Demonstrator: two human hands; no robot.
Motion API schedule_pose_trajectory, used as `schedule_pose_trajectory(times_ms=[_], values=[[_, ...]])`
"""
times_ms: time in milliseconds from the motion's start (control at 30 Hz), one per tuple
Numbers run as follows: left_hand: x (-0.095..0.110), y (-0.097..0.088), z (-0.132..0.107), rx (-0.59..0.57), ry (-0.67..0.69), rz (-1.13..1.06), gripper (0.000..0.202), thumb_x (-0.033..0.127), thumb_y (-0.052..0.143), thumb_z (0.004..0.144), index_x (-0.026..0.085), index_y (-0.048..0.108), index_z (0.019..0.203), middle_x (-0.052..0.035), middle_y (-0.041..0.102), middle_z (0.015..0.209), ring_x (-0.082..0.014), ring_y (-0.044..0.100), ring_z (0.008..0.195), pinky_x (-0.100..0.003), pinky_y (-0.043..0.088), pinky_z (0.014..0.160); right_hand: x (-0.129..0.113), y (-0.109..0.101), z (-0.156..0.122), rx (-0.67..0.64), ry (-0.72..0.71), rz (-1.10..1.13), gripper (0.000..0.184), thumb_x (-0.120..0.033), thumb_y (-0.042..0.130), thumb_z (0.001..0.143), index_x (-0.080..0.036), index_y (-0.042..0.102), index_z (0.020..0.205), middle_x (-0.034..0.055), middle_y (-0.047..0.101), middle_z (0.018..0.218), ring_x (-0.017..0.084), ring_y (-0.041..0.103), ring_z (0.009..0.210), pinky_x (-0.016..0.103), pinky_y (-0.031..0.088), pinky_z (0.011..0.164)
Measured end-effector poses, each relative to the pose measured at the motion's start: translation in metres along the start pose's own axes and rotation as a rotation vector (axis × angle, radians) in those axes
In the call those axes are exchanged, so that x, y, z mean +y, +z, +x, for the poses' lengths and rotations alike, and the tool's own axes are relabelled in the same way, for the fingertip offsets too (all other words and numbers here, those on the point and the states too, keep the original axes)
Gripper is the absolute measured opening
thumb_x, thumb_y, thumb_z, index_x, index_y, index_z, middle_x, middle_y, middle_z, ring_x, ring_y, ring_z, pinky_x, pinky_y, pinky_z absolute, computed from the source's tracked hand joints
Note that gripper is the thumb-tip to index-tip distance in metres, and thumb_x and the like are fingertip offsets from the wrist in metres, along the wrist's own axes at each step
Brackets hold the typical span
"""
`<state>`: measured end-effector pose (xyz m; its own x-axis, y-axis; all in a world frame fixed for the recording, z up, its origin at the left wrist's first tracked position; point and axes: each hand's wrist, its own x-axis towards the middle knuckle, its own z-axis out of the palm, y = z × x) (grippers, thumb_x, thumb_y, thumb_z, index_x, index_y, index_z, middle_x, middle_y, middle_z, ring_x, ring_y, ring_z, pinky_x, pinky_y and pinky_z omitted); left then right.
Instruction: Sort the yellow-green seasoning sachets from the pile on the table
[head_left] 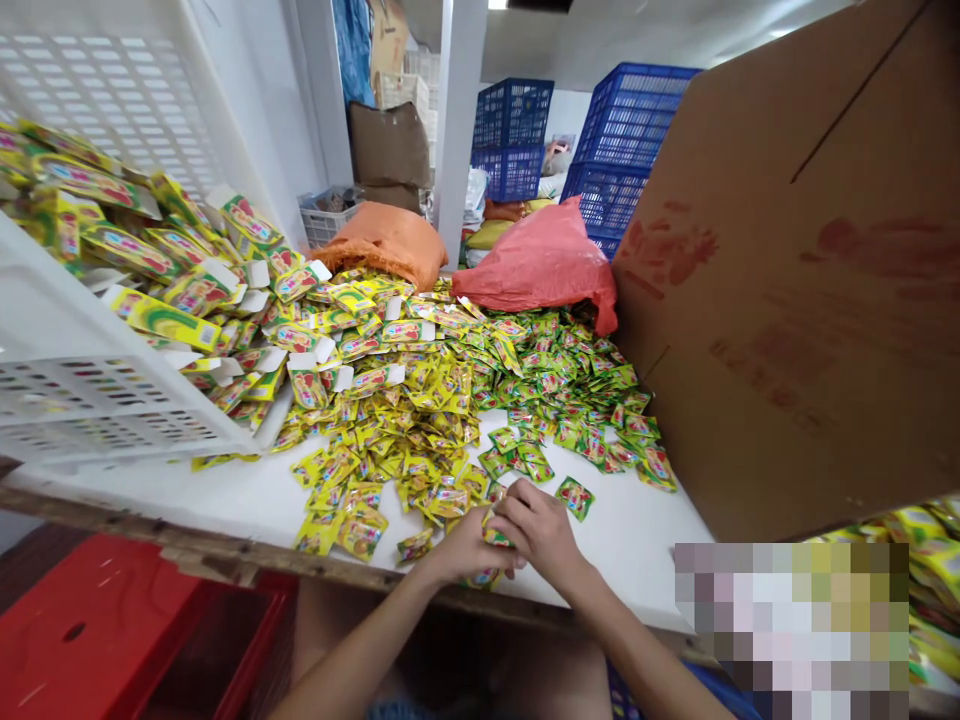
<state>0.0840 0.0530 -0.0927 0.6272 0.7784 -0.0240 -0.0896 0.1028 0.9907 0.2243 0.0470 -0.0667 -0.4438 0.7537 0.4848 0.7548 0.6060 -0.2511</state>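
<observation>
My left hand (463,550) and my right hand (541,530) meet at the table's front edge, fingers closed around a small green-and-yellow printed pack (495,536). Fingers cover most of it, so whether it is a carton or a sachet is unclear. Yellow sachets (431,400) are heaped just beyond my left hand. Green sachets (555,370) spread out past my right hand, and a single green sachet (575,497) lies close beside it. Small yellow cartons with raised flaps (379,379) lie at the left of the heaps.
A tipped white crate (135,400) spills cartons from the left. A large cardboard box (780,300) walls off the right side. Orange (390,240) and red sacks (540,255) lie behind the heaps. Blue crates (630,120) stand farther back; a red stool (90,620) is lower left.
</observation>
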Motion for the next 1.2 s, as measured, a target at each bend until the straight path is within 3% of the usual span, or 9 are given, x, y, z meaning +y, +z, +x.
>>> schedule_pose_trajectory(times_ms=[100,233,400,533,633,833,967,1033,1200], values=[[-0.005,-0.003,0.001,0.022,0.061,0.077,0.017,0.015,0.071,0.052,0.014,0.063,0.067,-0.0007,0.063,0.067,-0.015,0.056,0.065,-0.025,0.045,0.063,-0.01,-0.004,0.004,-0.044,0.015,0.038,0.031,-0.035,0.035,0.089,-0.019,0.058,0.074,0.0051,0.049,0.077,0.018,0.046,0.073,0.03,0.039,0.065],[-0.011,-0.007,0.001,0.126,0.042,-0.018,0.04,0.017,0.073,0.053,0.014,0.062,0.091,-0.0007,0.063,0.077,-0.0149,0.054,0.071,-0.024,0.043,0.068,-0.019,-0.012,-0.001,0.027,0.162,0.234,0.022,-0.028,0.039,0.087,-0.018,0.05,0.103,0.0079,0.052,0.094,0.021,0.047,0.09,0.035,0.039,0.078],[-0.01,-0.01,-0.006,0.094,-0.023,-0.074,0.04,0.026,0.075,0.054,0.011,0.062,0.089,-0.0021,0.062,0.078,-0.0157,0.054,0.073,-0.025,0.042,0.071,-0.018,-0.005,-0.021,0.145,0.251,0.147,0.013,-0.024,0.046,0.084,-0.023,0.058,0.089,0.0042,0.056,0.085,0.021,0.05,0.086,0.038,0.037,0.078],[-0.001,-0.009,-0.013,0.108,-0.022,-0.085,0.042,0.026,0.072,0.058,0.014,0.062,0.097,-0.0034,0.064,0.088,-0.0196,0.055,0.084,-0.028,0.042,0.079,-0.025,0.002,-0.022,0.182,0.28,0.077,0.01,-0.028,0.052,0.081,-0.025,0.061,0.085,0.0062,0.05,0.11,0.026,0.043,0.105,0.045,0.033,0.088],[0.0,-0.01,-0.016,0.124,-0.006,-0.058,0.041,0.023,0.071,0.059,0.015,0.062,0.098,-0.0033,0.065,0.09,-0.021,0.055,0.089,-0.029,0.042,0.081,-0.031,0.001,-0.015,0.138,0.298,0.101,0.01,-0.03,0.053,0.08,-0.025,0.061,0.084,0.0065,0.045,0.117,0.027,0.037,0.111,0.047,0.032,0.09],[-0.013,-0.016,-0.019,0.213,0.01,-0.065,0.045,0.017,0.071,0.058,0.014,0.055,0.1,-0.0046,0.064,0.089,-0.0194,0.057,0.084,-0.029,0.043,0.078,-0.035,0.002,-0.014,-0.047,0.268,0.176,0.019,-0.03,0.048,0.084,-0.026,0.065,0.077,0.0043,0.049,0.118,0.028,0.037,0.113,0.048,0.032,0.09],[-0.011,-0.016,-0.029,0.317,0.102,-0.179,0.056,0.019,0.068,0.066,0.021,0.034,0.11,-0.006,0.062,0.099,-0.0178,0.058,0.09,-0.029,0.043,0.081,-0.03,0.011,-0.029,0.075,0.424,0.394,0.02,-0.032,0.048,0.084,-0.024,0.057,0.1,0.0063,0.056,0.107,0.024,0.048,0.104,0.042,0.039,0.088],[-0.009,-0.015,-0.033,0.368,0.114,-0.204,0.053,0.021,0.066,0.069,0.023,0.029,0.107,-0.0058,0.061,0.098,-0.0171,0.059,0.089,-0.029,0.043,0.081,-0.029,0.02,-0.037,0.143,0.51,0.546,0.022,-0.032,0.05,0.083,-0.021,0.052,0.102,0.0061,0.058,0.099,0.021,0.053,0.097,0.036,0.043,0.085],[-0.009,-0.017,-0.037,0.347,0.083,-0.082,0.029,0.025,0.063,0.071,0.02,0.042,0.09,-0.0001,0.059,0.08,-0.0151,0.058,0.077,-0.024,0.043,0.071,-0.031,0.038,-0.045,0.215,0.588,0.661,0.025,-0.032,0.05,0.083,-0.019,0.049,0.105,0.0054,0.059,0.093,0.018,0.056,0.084,0.03,0.046,0.077]])
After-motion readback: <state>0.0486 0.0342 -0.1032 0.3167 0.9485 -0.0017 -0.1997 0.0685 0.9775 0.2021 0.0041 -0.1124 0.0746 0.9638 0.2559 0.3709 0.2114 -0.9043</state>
